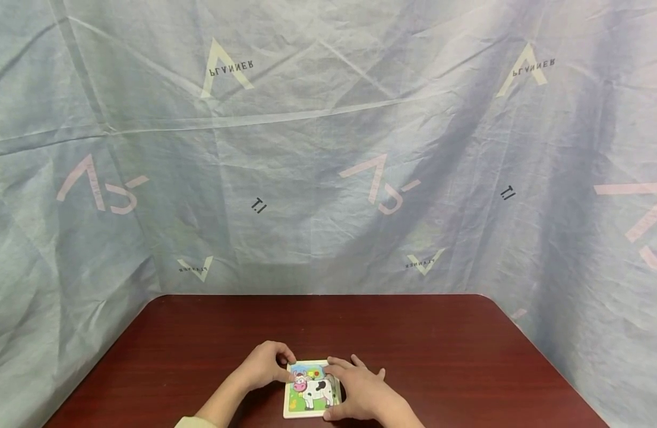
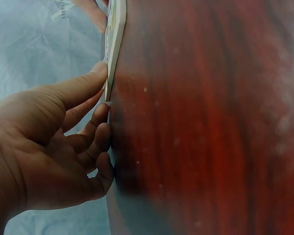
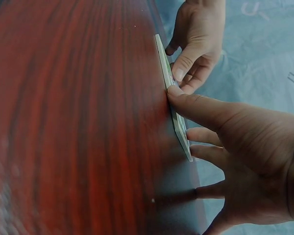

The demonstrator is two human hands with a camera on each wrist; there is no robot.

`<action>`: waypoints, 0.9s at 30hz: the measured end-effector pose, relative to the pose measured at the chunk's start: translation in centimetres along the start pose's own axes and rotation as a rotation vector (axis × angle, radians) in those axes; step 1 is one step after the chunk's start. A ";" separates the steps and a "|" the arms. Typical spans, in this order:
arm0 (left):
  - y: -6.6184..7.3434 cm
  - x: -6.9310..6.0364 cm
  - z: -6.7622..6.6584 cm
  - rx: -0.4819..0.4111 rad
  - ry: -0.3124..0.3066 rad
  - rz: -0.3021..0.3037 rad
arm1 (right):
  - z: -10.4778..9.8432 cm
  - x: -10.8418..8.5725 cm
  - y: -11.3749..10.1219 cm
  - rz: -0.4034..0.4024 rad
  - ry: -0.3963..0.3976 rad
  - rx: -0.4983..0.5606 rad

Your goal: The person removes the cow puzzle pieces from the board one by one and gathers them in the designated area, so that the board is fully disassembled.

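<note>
A small square puzzle board (image 1: pixel 313 389) with a pale border and a cartoon cow picture lies on the table. My left hand (image 1: pixel 264 365) is at its upper left corner, thumb on the left edge and a bent finger at the top. In the left wrist view that thumb meets the board's rim (image 2: pixel 116 46), while the other fingers of the left hand (image 2: pixel 54 132) curl by the tabletop. The right hand (image 1: pixel 360 389) spans the board's right side, thumb at the lower corner and fingers at the upper one. Its outer fingers spread past the board in the right wrist view.
The dark red wooden table (image 1: pixel 441 345) has rounded far corners. Behind and on both sides hangs a wrinkled grey cloth (image 1: pixel 307 148) with printed letters and shapes.
</note>
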State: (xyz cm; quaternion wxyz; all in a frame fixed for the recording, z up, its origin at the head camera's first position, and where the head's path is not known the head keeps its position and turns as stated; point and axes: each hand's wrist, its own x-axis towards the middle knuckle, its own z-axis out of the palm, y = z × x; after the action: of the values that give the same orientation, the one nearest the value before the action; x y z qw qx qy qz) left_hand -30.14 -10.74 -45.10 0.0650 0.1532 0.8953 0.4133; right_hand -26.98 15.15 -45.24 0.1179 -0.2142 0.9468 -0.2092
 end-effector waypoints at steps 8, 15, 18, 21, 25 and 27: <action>0.4 0.1 0.2 -0.040 0.033 -0.029 | 0.2 0.1 0.2 0.015 0.027 -0.001; 0.9 0.0 0.4 -0.069 0.065 -0.085 | 0.2 0.3 0.8 0.004 0.007 -0.004; 0.9 0.1 0.5 -0.079 0.097 -0.115 | 0.1 0.0 0.5 0.003 0.007 -0.004; 1.0 0.1 0.7 -0.071 0.123 -0.143 | -0.1 -0.1 0.2 0.005 0.010 0.009; 1.0 0.1 0.8 -0.076 0.156 -0.165 | 0.0 -0.2 -0.1 -0.005 0.018 -0.007; 1.1 0.0 0.8 -0.088 0.169 -0.172 | -0.1 -0.3 -0.3 -0.006 0.021 -0.015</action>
State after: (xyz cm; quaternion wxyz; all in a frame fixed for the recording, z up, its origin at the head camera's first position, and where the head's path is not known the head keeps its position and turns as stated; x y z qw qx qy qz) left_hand -29.68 -9.53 -44.82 0.0313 0.0375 0.8883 0.4566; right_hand -26.62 15.06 -44.96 0.1060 -0.2157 0.9488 -0.2049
